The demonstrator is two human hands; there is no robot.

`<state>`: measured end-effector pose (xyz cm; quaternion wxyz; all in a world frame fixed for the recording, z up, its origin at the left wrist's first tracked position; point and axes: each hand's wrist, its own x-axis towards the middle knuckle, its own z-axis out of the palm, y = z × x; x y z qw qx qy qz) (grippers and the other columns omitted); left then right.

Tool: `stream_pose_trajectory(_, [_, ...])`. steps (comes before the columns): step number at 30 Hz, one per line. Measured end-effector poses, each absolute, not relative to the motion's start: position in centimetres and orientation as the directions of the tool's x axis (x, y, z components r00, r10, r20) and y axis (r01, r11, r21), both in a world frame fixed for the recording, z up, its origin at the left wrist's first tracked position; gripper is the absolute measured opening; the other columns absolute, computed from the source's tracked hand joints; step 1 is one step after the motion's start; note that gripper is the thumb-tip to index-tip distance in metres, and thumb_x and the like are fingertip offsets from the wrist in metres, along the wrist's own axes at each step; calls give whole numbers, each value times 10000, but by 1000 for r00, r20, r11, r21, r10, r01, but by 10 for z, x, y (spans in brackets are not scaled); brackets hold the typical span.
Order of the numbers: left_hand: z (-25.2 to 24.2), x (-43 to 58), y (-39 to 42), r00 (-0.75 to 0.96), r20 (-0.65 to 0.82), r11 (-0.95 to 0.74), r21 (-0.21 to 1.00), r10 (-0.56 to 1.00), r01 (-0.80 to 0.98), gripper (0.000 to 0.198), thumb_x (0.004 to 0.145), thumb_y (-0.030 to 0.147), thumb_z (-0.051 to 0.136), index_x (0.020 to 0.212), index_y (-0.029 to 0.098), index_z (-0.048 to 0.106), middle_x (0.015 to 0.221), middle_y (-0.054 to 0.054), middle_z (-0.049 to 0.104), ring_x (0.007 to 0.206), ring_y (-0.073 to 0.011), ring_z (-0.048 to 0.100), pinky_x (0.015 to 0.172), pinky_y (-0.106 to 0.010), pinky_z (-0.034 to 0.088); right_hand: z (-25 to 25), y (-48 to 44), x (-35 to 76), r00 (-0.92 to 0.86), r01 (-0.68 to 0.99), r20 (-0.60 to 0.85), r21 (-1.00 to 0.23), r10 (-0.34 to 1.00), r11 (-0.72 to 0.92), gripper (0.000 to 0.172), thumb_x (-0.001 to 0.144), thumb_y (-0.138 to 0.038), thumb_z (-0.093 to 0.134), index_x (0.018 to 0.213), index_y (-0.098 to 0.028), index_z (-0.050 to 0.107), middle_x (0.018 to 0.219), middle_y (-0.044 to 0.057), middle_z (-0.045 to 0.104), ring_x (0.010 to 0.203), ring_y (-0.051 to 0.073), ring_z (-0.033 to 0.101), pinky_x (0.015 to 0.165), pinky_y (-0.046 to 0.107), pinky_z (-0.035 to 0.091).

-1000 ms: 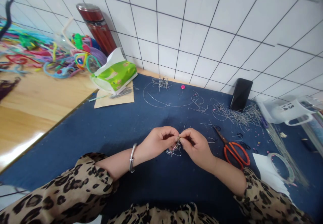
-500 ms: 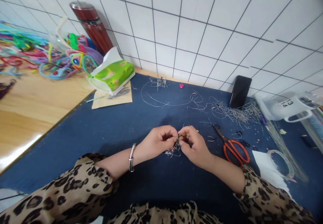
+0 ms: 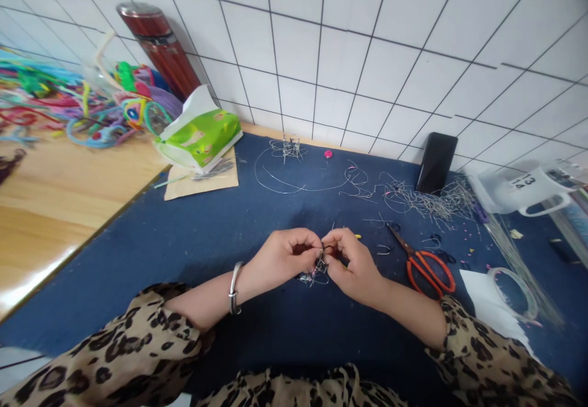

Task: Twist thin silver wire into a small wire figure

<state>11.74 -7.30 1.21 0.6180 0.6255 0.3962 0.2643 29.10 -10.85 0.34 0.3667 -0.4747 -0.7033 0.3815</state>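
My left hand (image 3: 290, 256) and my right hand (image 3: 353, 267) meet close together above the dark blue mat (image 3: 275, 327). Between their pinched fingertips is a small bundle of thin silvery wire (image 3: 314, 276), with pink bits and some black in it. The left thumb and forefinger close on its upper left side. On the right, a short black strand shows at my fingertips, and the other fingers curl inward. The bundle's finer parts are too small to make out. Orange-handled scissors (image 3: 429, 270) lie to the right of my right hand.
Loose wire (image 3: 422, 202) lies tangled below a black phone (image 3: 436, 162) against the tiled wall. A wire piece (image 3: 288, 149), a tissue pack (image 3: 202, 134) and a red flask (image 3: 160, 52) stand at the back. To the right are a white jug (image 3: 523, 190) and a clear coil (image 3: 513, 295).
The view has shifted slightly. My hands keep the same pinched grip on the wire bundle, with barely any movement of the fingers.
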Motion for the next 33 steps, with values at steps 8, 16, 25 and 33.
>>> stream_pose_trajectory(8, [12,114,-69,572,8,-199,941,820,272,87,804,190,526,775,149,597,646,1,600,577,-84,536,547,-187,426,5,-108,291,-288,376,167,-886,943,272,252,764,-74,470,977,-207,453,815,6,538,730,122,543,673,264,465])
stream_pose_trajectory(16, [26,117,-70,590,169,-480,769,790,422,101,769,125,517,710,160,592,674,7,587,620,-91,508,584,-205,379,5,-106,290,-311,424,233,-834,921,354,278,767,-61,453,1002,-207,426,871,28,548,781,136,563,715,289,471])
stream_pose_trajectory(25, [15,117,-68,592,175,-470,792,787,390,73,754,103,488,730,155,534,672,19,539,605,-81,476,570,-199,372,7,-109,290,-286,383,198,-873,937,302,284,770,-59,453,1010,-208,425,848,21,535,763,132,553,710,291,469])
stream_pose_trajectory(33, [11,114,-68,633,136,-414,855,762,314,78,775,88,470,770,151,516,690,22,522,617,-76,466,584,-198,383,6,-108,292,-243,276,132,-940,961,199,243,782,-98,480,994,-204,430,815,5,507,742,118,535,678,263,459])
